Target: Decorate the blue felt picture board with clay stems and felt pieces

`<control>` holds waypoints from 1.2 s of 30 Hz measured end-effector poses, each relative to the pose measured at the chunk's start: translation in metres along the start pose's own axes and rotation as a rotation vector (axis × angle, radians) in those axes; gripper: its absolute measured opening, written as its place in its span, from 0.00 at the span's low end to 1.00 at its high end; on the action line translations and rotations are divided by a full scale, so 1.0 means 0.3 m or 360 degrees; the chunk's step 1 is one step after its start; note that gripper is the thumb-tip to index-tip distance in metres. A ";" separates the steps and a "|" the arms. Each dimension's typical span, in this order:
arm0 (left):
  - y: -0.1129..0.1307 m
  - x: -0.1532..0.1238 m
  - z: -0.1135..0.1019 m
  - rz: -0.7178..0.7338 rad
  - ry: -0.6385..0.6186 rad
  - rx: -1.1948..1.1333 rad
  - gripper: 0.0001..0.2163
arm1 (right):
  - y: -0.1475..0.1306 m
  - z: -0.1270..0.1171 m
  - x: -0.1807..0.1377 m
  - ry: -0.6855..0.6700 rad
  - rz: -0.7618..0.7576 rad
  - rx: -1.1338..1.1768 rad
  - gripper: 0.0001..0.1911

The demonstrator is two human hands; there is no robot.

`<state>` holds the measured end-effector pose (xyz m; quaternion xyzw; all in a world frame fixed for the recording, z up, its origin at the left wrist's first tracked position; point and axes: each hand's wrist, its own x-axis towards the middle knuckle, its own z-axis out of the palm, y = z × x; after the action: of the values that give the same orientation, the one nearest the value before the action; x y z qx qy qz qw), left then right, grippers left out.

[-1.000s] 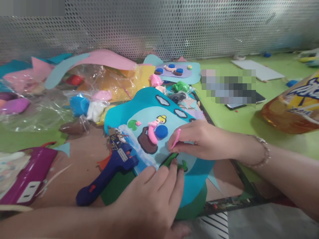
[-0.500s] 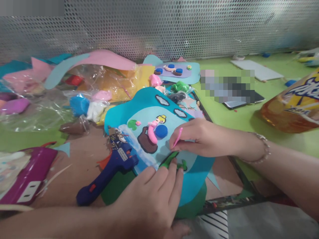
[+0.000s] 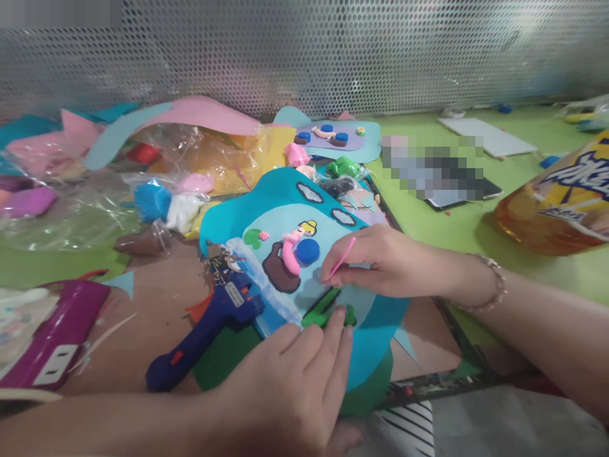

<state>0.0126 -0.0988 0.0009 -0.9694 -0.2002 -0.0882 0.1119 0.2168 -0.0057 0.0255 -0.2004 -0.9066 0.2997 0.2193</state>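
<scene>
A layered foam-sheet picture (image 3: 290, 184) in blues lies before me, with a clay figure in pink and yellow (image 3: 291, 251), a brown clay boat (image 3: 278, 273) and a blue clay disc (image 3: 307, 252) on it. My right hand (image 3: 375, 260) pinches a thin pink modelling tool (image 3: 343, 257), its lower end hidden by the fingers near the picture. My left hand (image 3: 297, 374) is laid over the lower part, fingers stretched out, fingertips touching the dark-edged green clay shape (image 3: 320, 311). The left thumb is mostly hidden below the palm.
Left of the picture lies a dark blue glue gun (image 3: 204, 330). Bagged clay lumps, a blue one (image 3: 152, 200) among them, and a pink foam sheet (image 3: 209, 113) are behind. To the right are a phone (image 3: 457, 181) and a drink bottle (image 3: 556, 209). A perforated metal panel (image 3: 304, 57) stands behind.
The pink tool has tilted further to the right in my right hand, which has shifted slightly. My left fingers have moved a little, showing more of the green clay.
</scene>
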 end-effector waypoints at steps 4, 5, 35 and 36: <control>0.004 -0.001 0.001 0.0087 0.0043 0.0000 0.23 | -0.008 0.011 0.000 -0.0072 0.0017 0.0014 0.05; 0.004 -0.002 0.003 0.0092 0.0047 0.0002 0.23 | -0.009 0.012 0.000 -0.0077 0.0018 0.0021 0.05; 0.003 -0.019 -0.007 0.0315 0.0150 0.0031 0.19 | -0.045 0.031 0.013 0.0019 -0.0034 0.0007 0.05; 0.002 -0.016 -0.006 0.0318 0.0168 0.0028 0.19 | -0.048 0.034 0.014 0.0009 -0.0027 0.0012 0.05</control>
<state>0.0081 -0.1015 0.0016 -0.9775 -0.0971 -0.1256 0.1390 0.2047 -0.0188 0.0284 -0.1928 -0.9064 0.3008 0.2252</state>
